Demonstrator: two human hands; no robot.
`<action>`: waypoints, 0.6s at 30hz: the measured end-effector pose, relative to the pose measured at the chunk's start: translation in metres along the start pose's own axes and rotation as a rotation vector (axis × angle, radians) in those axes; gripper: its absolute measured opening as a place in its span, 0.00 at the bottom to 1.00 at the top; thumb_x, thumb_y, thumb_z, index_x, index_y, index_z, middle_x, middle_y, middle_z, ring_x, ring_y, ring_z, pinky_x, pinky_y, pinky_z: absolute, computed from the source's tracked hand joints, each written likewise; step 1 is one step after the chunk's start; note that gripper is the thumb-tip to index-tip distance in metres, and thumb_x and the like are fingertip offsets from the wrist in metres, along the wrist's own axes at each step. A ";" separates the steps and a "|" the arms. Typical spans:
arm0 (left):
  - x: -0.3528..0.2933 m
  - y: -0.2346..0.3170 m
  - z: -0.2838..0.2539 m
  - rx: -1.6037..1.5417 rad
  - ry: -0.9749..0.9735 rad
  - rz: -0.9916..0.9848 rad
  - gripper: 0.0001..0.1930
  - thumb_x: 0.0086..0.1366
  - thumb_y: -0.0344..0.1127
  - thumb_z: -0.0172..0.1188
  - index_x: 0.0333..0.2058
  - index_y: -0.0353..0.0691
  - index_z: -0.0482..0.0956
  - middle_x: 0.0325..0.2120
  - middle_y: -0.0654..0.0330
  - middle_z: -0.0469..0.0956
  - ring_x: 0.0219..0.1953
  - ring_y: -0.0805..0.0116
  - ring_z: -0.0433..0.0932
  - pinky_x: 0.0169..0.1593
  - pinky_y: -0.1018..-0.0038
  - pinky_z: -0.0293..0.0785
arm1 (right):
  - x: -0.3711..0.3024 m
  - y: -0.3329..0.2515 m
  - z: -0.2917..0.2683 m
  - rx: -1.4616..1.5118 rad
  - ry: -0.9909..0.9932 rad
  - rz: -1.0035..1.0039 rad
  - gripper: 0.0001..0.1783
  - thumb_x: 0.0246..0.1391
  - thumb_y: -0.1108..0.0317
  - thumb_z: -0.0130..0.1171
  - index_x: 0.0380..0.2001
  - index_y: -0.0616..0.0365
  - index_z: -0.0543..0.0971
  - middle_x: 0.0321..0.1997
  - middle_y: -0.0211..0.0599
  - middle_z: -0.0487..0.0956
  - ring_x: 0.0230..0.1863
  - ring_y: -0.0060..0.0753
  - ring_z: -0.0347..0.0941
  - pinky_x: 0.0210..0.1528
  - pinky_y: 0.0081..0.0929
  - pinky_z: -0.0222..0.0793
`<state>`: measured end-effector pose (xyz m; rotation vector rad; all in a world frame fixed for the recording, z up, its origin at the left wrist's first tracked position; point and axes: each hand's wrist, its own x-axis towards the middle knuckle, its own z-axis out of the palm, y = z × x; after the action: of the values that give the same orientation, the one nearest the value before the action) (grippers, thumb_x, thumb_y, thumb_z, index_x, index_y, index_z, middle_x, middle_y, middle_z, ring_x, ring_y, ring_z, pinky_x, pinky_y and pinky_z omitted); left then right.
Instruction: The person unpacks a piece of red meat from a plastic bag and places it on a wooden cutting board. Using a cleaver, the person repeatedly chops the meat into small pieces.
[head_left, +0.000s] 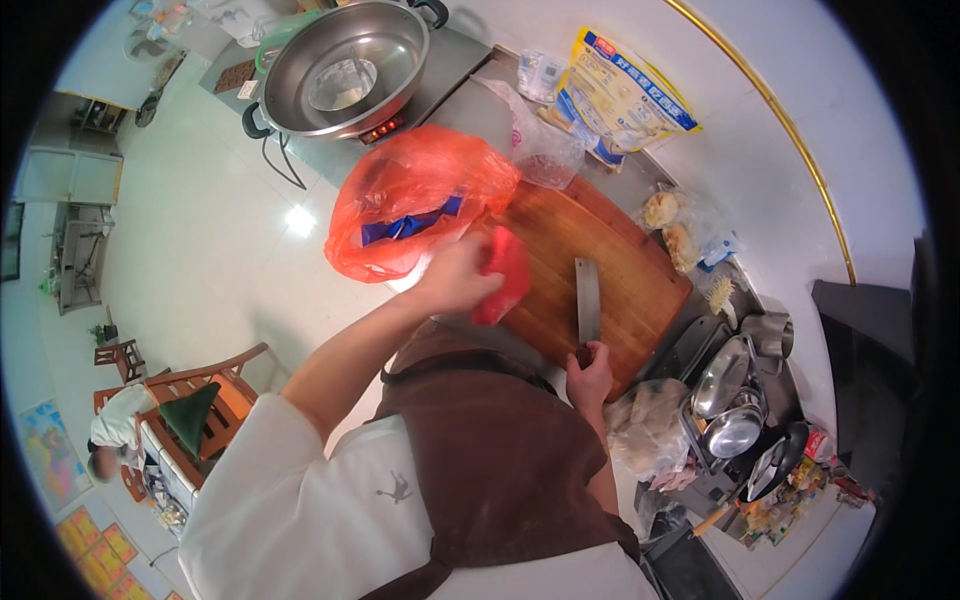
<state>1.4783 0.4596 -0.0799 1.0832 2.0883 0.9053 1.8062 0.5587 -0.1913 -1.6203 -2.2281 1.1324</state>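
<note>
My left hand (462,278) is closed on a soft, bright red piece (508,278); I cannot tell whether it is cloth or plastic. It hangs beside the near left edge of a wooden cutting board (635,300). Just beyond that hand, a thin orange-red plastic bag (430,160) gapes, with something dark blue and shiny (412,224) inside. My right hand (590,375) grips the dark handle of a kitchen knife (587,300). Its rectangular blade, with a small hole near the end, points away from me over the board.
A steel electric pan (300,80) with a bowl (343,83) inside stands far left. Behind the board are a yellow-and-blue food bag (625,90) and bagged bread-like pieces (680,235). Metal dishes (733,432) crowd the right. Farther off, a person (120,430) is by wooden chairs.
</note>
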 end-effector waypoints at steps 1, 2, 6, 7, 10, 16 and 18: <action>0.008 0.005 0.017 0.140 0.008 0.073 0.18 0.60 0.33 0.63 0.47 0.35 0.75 0.38 0.52 0.80 0.36 0.60 0.83 0.37 0.67 0.79 | 0.000 0.003 0.000 -0.024 0.022 -0.015 0.21 0.52 0.62 0.67 0.48 0.53 0.74 0.43 0.43 0.82 0.45 0.51 0.80 0.46 0.44 0.74; 0.018 0.010 0.036 0.283 -0.014 0.103 0.16 0.59 0.33 0.63 0.45 0.36 0.74 0.37 0.51 0.80 0.36 0.58 0.82 0.37 0.64 0.79 | 0.000 0.005 0.000 -0.027 0.045 -0.034 0.21 0.51 0.62 0.67 0.47 0.53 0.75 0.43 0.42 0.82 0.45 0.51 0.80 0.46 0.43 0.74; 0.052 0.013 0.100 0.623 0.036 0.307 0.12 0.58 0.37 0.62 0.38 0.40 0.72 0.33 0.52 0.77 0.36 0.52 0.81 0.36 0.56 0.78 | -0.005 0.009 -0.002 -0.006 0.086 -0.038 0.20 0.51 0.62 0.67 0.47 0.53 0.76 0.43 0.41 0.82 0.45 0.50 0.80 0.46 0.43 0.74; 0.053 0.009 0.110 0.647 0.046 0.366 0.13 0.58 0.38 0.63 0.38 0.40 0.73 0.33 0.52 0.76 0.36 0.53 0.80 0.37 0.56 0.78 | -0.007 0.009 -0.003 -0.020 0.090 -0.038 0.20 0.51 0.63 0.67 0.47 0.52 0.75 0.43 0.41 0.82 0.45 0.50 0.80 0.46 0.43 0.74; 0.053 0.000 0.132 0.628 -0.016 0.468 0.16 0.57 0.41 0.65 0.41 0.40 0.74 0.34 0.52 0.76 0.36 0.54 0.80 0.39 0.55 0.78 | -0.014 0.009 -0.004 -0.043 0.103 -0.026 0.21 0.51 0.63 0.67 0.47 0.52 0.75 0.43 0.41 0.82 0.45 0.51 0.80 0.46 0.43 0.74; 0.039 -0.031 0.090 0.406 -0.029 0.257 0.22 0.59 0.50 0.65 0.47 0.41 0.79 0.41 0.49 0.81 0.43 0.50 0.81 0.46 0.56 0.78 | -0.018 0.016 -0.005 -0.057 0.141 -0.018 0.21 0.51 0.63 0.68 0.48 0.51 0.74 0.43 0.41 0.82 0.45 0.51 0.80 0.45 0.44 0.75; 0.045 -0.052 0.042 0.471 0.068 0.010 0.18 0.61 0.51 0.62 0.41 0.44 0.84 0.35 0.48 0.83 0.39 0.47 0.83 0.43 0.54 0.79 | -0.016 0.019 -0.005 -0.058 0.140 -0.014 0.22 0.51 0.63 0.68 0.48 0.51 0.74 0.43 0.41 0.82 0.45 0.51 0.80 0.44 0.44 0.75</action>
<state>1.4664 0.4879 -0.1542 1.3089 2.4239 0.4644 1.8293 0.5491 -0.1953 -1.6486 -2.1985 0.9287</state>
